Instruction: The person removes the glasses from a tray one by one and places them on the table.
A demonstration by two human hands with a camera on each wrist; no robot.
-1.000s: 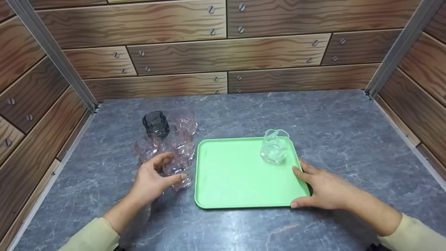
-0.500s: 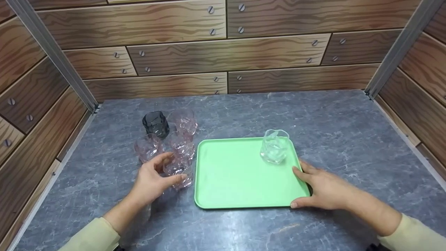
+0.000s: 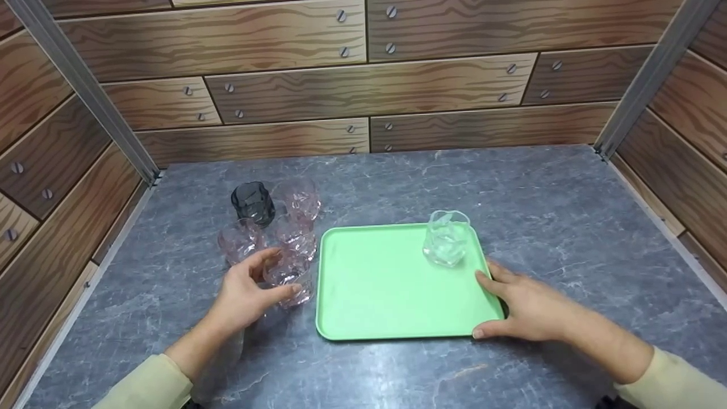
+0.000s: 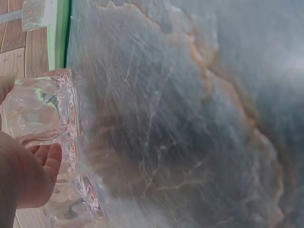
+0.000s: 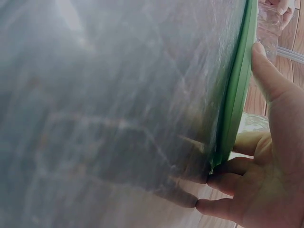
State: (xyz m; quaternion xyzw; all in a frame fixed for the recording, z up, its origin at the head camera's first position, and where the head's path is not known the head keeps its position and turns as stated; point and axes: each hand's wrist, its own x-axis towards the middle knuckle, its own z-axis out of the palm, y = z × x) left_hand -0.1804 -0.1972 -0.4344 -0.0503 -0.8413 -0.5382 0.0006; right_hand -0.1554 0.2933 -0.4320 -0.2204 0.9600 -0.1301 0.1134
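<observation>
My left hand [image 3: 247, 289] holds the nearest pink-tinted glass [image 3: 289, 278], thumb on its near side and fingers round the other. That glass [image 4: 40, 109] stands upright on the table in the left wrist view, just left of the green tray [image 3: 392, 289]. At the tray's right front corner, my right hand [image 3: 528, 307] grips the edge, its thumb at the front rim and its fingers along the right side. A clear glass [image 3: 446, 244] stands on the tray near its back right corner.
More pink glasses [image 3: 241, 241] cluster behind my left hand, beside a dark grey glass [image 3: 253, 201]. A faint clear outline shows beside the left forearm. Wood-patterned walls [image 3: 363, 91] enclose the grey marbled table [image 3: 539, 199] at the back and sides.
</observation>
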